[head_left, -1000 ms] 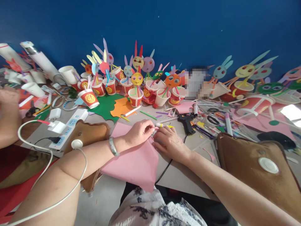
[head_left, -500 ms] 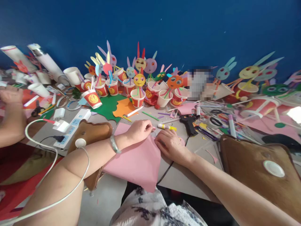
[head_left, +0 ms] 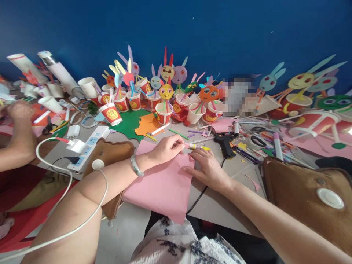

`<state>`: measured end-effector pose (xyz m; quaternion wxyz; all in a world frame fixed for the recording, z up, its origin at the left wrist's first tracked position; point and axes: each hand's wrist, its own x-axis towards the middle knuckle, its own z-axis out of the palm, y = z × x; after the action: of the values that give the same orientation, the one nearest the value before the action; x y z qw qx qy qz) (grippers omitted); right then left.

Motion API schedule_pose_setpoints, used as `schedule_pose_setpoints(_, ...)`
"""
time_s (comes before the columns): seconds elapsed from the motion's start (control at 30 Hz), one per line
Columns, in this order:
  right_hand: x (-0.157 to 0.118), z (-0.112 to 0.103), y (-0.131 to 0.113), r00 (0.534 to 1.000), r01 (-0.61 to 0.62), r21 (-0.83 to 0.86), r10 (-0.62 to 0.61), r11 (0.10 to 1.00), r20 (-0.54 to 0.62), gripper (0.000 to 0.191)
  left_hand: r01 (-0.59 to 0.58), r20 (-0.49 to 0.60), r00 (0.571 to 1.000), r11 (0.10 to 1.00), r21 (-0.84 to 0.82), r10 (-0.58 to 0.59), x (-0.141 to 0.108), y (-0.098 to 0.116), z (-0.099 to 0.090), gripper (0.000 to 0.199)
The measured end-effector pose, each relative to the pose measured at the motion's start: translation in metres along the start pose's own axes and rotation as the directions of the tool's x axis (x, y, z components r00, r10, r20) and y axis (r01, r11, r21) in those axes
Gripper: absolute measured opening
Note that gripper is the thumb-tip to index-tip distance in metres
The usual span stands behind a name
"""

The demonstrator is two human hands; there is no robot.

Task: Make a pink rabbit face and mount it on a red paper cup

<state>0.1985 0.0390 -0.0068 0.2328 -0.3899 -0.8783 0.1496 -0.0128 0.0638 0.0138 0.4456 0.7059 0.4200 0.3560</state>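
A pink paper sheet (head_left: pixel 162 183) lies at the front of the grey table and hangs over its edge. Above its upper part, my left hand (head_left: pixel 168 148) is closed in a pinch, with a small pink bit showing at the fingertips; what exactly it holds is too small to name. My right hand (head_left: pixel 210 167) rests palm down at the sheet's upper right corner, thumb apart from the fingers. Just beyond both hands lies a yellow and white marker (head_left: pixel 199 146). To its right is a black glue gun (head_left: pixel 224 145).
Paper cups with rabbit-like figures (head_left: pixel 164 112) line the blue wall. Brown pouches lie at left (head_left: pixel 112 156) and right (head_left: pixel 305 192). A power strip (head_left: pixel 89 146) with a white cable stands left. Another person's hand (head_left: pixel 20 112) is at the far left. Scissors (head_left: pixel 258 141) and scraps lie right.
The view has shifted slightly, so the scene sits further right. My left hand's fingers have drawn together over the paper, and my right thumb has spread away from its fingers.
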Motion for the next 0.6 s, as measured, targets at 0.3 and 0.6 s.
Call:
schedule_pose_setpoints(0.3,-0.005,0.003,-0.013,0.957,0.289,0.001,-0.289,0.957,-0.021,0.023,0.098,0.082,0.989,0.965,0.245,-0.121,0.006,-0.003,-0.013,0.023)
schedule_pose_setpoints(0.6,-0.023,0.001,-0.037,0.776,0.606,-0.299,-0.63,0.737,0.021,0.025,0.104,0.166,0.97,0.917,0.385,-0.179,0.002,0.006,-0.009,0.023)
